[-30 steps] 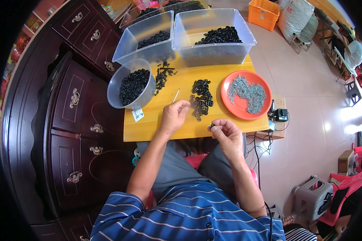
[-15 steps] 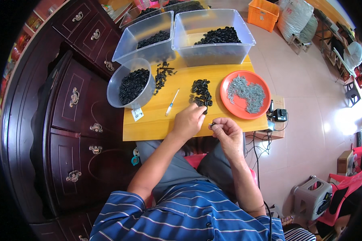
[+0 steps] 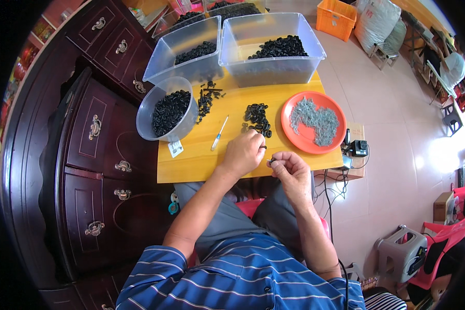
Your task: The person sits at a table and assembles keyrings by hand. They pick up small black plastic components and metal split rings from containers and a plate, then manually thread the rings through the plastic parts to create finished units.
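My left hand [image 3: 243, 154] is closed over the yellow table, pinching a small black oval piece [image 3: 263, 147] at its fingertips. Close beside it, my right hand [image 3: 292, 173] grips a small dark piece [image 3: 272, 160] between thumb and fingers; its exact shape is too small to make out. Just beyond the left hand lies a loose pile of black oval pieces [image 3: 257, 114]. To the right stands a red-orange plate [image 3: 298, 143] holding many small, thin silvery metal parts [image 3: 323, 124].
A clear round tub [image 3: 145, 116] of black pieces stands left, near a white-and-blue pen-like tool [image 3: 219, 134]. Behind are two clear bins [image 3: 274, 72] [image 3: 155, 70] with black pieces. A dark wooden cabinet [image 3: 95, 165] borders the left. Cables [image 3: 341, 191] hang at right.
My left hand has drawn slightly back from the pile, and a black oval piece now shows in its fingertips. My right hand has barely moved.
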The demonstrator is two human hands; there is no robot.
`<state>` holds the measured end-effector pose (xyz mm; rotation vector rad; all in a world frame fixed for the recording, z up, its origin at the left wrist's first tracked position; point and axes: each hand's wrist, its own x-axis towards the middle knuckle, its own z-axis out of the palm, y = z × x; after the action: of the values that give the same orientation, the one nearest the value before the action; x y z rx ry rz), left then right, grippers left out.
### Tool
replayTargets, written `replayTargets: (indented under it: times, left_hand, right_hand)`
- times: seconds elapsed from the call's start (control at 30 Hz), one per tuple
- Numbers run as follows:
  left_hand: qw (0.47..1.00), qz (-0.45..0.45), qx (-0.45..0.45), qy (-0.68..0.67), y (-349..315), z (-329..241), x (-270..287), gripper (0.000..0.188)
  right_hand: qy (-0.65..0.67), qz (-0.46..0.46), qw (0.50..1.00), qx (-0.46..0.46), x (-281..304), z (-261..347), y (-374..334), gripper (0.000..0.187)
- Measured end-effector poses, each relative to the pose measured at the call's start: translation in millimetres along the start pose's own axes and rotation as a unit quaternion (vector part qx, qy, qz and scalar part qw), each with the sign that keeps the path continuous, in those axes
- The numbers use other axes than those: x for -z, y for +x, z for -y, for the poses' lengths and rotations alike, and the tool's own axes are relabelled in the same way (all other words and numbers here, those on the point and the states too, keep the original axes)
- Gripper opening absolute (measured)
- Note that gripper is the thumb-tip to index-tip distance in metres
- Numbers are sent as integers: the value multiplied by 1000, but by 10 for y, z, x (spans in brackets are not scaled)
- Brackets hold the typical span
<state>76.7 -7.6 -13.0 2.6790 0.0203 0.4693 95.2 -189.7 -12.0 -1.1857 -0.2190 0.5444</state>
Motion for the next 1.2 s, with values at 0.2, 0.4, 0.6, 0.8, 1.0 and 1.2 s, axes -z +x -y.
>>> replayTargets:
  times: [0.2, 0.4, 0.6, 0.8, 1.0, 1.2]
  left_hand:
    - [999, -33, -42, 0, -25, -7, -54, 9]
    - [946, 28, 97, -308, -125, -138, 151, 9]
    - [902, 111, 44, -416, -340, -595, 245, 11]
    - [899, 62, 78, -427, -444, -831, 32, 15]
    - [937, -72, -31, -339, -532, -919, -126, 20]
    - [857, 54, 119, -498, -599, -840, -78, 23]
  right_hand:
    - [9, -2, 1000, 5, -2, 1, 5, 16]
    - [140, -61, 988, -26, 69, 59, 45, 15]
    - [297, -83, 947, -87, 137, -17, 82, 16]
    - [357, -67, 926, -108, 168, -51, 96, 15]
    - [335, -70, 934, -102, 173, -20, 82, 14]
    - [310, -76, 943, -97, 125, -24, 66, 15]
